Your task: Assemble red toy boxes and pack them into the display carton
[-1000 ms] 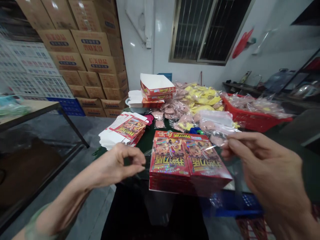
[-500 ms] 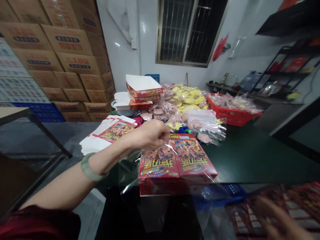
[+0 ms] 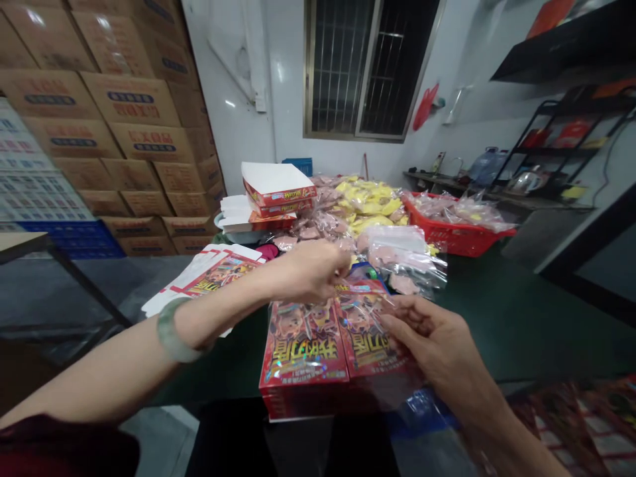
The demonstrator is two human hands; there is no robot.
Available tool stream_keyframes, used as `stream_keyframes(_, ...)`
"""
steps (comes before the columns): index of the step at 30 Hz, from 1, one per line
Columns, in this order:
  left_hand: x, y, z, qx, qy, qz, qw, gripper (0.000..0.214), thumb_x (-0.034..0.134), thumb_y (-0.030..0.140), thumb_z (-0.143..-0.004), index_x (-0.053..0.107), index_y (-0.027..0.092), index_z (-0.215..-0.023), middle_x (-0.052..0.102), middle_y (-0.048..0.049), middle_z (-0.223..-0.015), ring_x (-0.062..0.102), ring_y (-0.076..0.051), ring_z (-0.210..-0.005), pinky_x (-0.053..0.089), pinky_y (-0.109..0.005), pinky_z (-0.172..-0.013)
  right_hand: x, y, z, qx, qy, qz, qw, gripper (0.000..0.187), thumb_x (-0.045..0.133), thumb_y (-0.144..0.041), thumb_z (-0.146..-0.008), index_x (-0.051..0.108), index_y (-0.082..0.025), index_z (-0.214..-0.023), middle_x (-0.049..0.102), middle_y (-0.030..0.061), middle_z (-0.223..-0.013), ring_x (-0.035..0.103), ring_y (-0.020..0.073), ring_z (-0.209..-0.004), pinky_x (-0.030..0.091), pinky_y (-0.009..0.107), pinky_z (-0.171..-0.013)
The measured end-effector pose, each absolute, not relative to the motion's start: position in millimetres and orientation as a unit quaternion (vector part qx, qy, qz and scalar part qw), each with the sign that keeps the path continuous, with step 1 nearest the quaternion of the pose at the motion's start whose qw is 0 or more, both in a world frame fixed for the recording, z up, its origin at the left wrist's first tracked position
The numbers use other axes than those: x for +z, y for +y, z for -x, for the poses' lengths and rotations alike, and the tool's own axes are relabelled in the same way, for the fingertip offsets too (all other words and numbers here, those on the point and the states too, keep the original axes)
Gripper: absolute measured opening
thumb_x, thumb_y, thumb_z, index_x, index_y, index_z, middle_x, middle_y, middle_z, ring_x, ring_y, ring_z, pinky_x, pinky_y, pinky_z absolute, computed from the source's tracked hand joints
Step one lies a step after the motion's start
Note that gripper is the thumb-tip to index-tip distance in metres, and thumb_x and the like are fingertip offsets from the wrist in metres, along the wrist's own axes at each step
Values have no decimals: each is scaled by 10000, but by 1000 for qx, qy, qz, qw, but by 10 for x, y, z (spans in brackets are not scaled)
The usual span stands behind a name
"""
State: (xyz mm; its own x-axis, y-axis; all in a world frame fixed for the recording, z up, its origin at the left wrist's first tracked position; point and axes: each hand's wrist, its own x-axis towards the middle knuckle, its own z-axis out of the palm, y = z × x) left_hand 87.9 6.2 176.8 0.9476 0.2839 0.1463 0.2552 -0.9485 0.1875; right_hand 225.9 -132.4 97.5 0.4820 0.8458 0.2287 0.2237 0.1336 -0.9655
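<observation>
Two stacks of red printed boxes (image 3: 305, 348) stand side by side at the table's front edge, with clear plastic film (image 3: 368, 298) over their tops. My left hand (image 3: 318, 268), with a pale green bangle on its wrist, is closed above the far end of the boxes. It seems to grip the film, though its fingertips are partly hidden. At the right-hand stack, my right hand (image 3: 430, 331) pinches the film between thumb and fingers. Left of the boxes lie flat printed cartons (image 3: 218, 275).
Bagged pink and yellow items (image 3: 370, 202) are heaped behind the boxes. A red basket (image 3: 460, 238) of similar bags stands right of them. More red boxes (image 3: 278, 195) sit at the back left. Brown cartons (image 3: 144, 142) are piled by the wall.
My right hand has come up from the blurred lower right to the boxes and now pinches the film. My left hand stays closed over the boxes. The view has shifted slightly.
</observation>
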Motion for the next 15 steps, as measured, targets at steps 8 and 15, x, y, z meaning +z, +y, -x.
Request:
stream_keyframes(8,1452,265,-559,156,191,-825,508,140,618,255,-713,624,116,-722,558,20,-581,437,-64,-486,310,-193,-470,760,-1417,-2352,290,-350,589,668,310,696,-410,-708,526,-191,-847,571,-35,-536,489,92,-424,386,190,-386)
stream_keyframes(15,1475,212,-667,156,155,-897,384,189,534,147,-712,692,102,-808,582,4,-614,426,-69,-503,294,-191,-461,1252,-1514,-2815,-198,-409,649,610,479,732,-358,-664,595,-184,-1090,635,95,-894,618,209,-785,507,367,-706)
